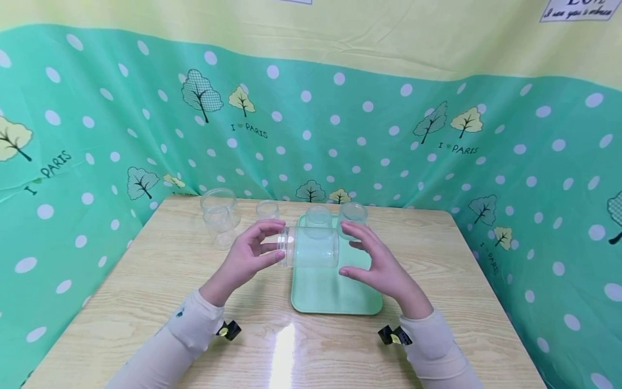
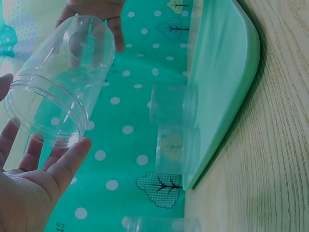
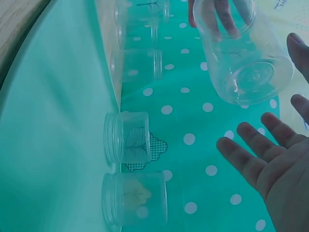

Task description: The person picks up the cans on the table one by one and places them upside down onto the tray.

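A clear plastic jar (image 1: 316,247) lies sideways in the air above the green tray (image 1: 335,300). My left hand (image 1: 255,251) grips it by the threaded mouth end, thumb and fingers round the rim. Near the jar's base, my right hand (image 1: 376,265) is spread with a gap between its fingers and the plastic. The right wrist view shows the jar's round base (image 3: 256,79) apart from those fingers. Two smaller clear jars, one (image 1: 318,216) and another (image 1: 353,213), stand at the tray's far end.
Left of the tray, several clear jars stand on the wooden table (image 1: 160,292), among them a larger jar (image 1: 218,202) and a small jar (image 1: 268,209). A green dotted curtain (image 1: 311,140) hangs behind the table and along both sides.
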The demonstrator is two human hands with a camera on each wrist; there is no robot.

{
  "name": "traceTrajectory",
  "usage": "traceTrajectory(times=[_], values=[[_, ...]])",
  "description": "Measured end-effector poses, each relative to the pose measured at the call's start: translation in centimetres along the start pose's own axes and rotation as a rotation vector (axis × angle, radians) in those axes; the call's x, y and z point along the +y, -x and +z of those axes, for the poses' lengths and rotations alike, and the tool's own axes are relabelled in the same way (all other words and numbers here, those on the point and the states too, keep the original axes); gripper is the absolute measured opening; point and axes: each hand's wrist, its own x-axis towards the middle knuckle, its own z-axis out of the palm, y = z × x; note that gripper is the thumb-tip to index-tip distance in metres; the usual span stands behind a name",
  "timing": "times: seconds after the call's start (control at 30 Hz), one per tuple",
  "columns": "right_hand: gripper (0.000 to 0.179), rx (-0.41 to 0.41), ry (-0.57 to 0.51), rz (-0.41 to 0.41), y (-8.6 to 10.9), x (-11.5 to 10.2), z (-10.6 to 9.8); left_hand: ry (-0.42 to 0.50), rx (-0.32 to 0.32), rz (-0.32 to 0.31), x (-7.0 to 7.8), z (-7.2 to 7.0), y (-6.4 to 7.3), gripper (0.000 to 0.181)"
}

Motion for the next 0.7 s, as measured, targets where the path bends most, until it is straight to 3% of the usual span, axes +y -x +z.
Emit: traceTrajectory(times=[0.4, 0.7], values=[[0.086, -0.012, -0.055, -0.022, -0.1, 0.0, 0.5, 0.020, -0.008, 0.000, -0.1, 0.2, 0.1, 0.052], [0.089, -0.025, -0.075, 0.035, 0.2, 0.9, 1.0, 0.026, -0.022, -0.009, -0.1, 0.3, 0.2, 0.053]])
